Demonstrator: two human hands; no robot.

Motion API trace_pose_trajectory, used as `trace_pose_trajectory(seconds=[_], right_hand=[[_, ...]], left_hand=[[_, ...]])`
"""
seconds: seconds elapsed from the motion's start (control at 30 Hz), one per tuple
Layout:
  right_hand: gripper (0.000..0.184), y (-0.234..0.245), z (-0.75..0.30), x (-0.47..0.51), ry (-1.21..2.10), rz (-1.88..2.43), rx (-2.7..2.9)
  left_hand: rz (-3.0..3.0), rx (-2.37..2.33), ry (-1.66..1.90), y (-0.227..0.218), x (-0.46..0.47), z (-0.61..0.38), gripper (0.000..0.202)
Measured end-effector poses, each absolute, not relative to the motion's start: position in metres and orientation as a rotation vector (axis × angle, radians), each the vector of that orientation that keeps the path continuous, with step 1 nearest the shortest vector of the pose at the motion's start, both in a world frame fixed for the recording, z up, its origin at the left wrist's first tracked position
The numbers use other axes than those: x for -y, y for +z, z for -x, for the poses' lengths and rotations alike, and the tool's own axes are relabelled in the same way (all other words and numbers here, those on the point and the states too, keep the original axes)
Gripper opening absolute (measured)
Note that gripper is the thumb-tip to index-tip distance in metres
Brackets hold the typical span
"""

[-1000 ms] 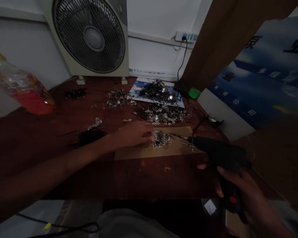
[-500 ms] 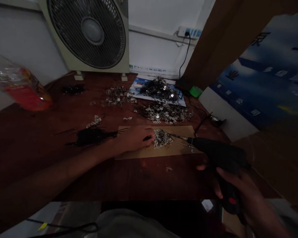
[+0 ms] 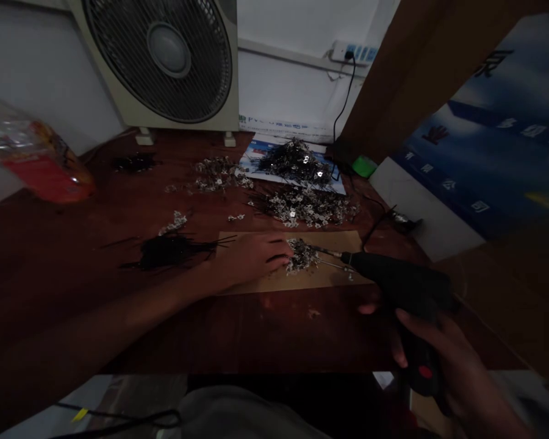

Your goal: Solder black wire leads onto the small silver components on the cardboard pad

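Observation:
My left hand lies palm down over a brown cardboard piece, its fingers apart and their tips at the left edge of a heap of tiny silvery parts. Nothing shows held between those fingers. My right hand is wrapped round the grip of a black pistol-shaped soldering gun with a red spot low on its handle. The gun's thin metal tip points left and reaches the right side of the heap. A thin tube runs below the tip. Left of my left wrist lies a bundle of black wires.
Behind the cardboard are more piles of wired silvery parts, one pile on a printed sheet. A box fan stands at the back, a red-labelled plastic bottle at left. A green roll and a cord are at right.
My left hand's fingers have uncurled and moved slightly right, onto the edge of the heap. My right hand and the soldering gun stay almost where they were. The view has shifted a little.

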State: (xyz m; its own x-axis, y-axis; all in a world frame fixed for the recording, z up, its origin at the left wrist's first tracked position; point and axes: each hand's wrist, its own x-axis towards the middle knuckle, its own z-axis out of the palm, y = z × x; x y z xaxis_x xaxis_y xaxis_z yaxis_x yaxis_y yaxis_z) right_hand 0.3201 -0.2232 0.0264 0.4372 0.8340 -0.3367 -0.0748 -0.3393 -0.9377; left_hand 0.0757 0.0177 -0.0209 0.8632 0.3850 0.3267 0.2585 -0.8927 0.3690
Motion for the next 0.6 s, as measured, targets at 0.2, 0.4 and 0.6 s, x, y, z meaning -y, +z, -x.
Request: trace_pose_trajectory(seconds=[0.2, 0.4, 0.6], right_hand=[[0.05, 0.023, -0.321, 0.224, 1.078, 1.637, 0.698], [0.048, 0.023, -0.321, 0.224, 1.079, 1.63, 0.701], [0.048, 0.023, -0.321, 0.226, 1.09, 1.594, 0.702]], left_hand=[[-2.708, -0.506, 0.57, -0.019, -0.014, -0.078, 0.017], [-2.67, -0.575, 0.567, -0.016, -0.018, -0.067, 0.025], [-2.671, -0.465, 0.445, -0.009, -0.032, -0.057, 0.028]])
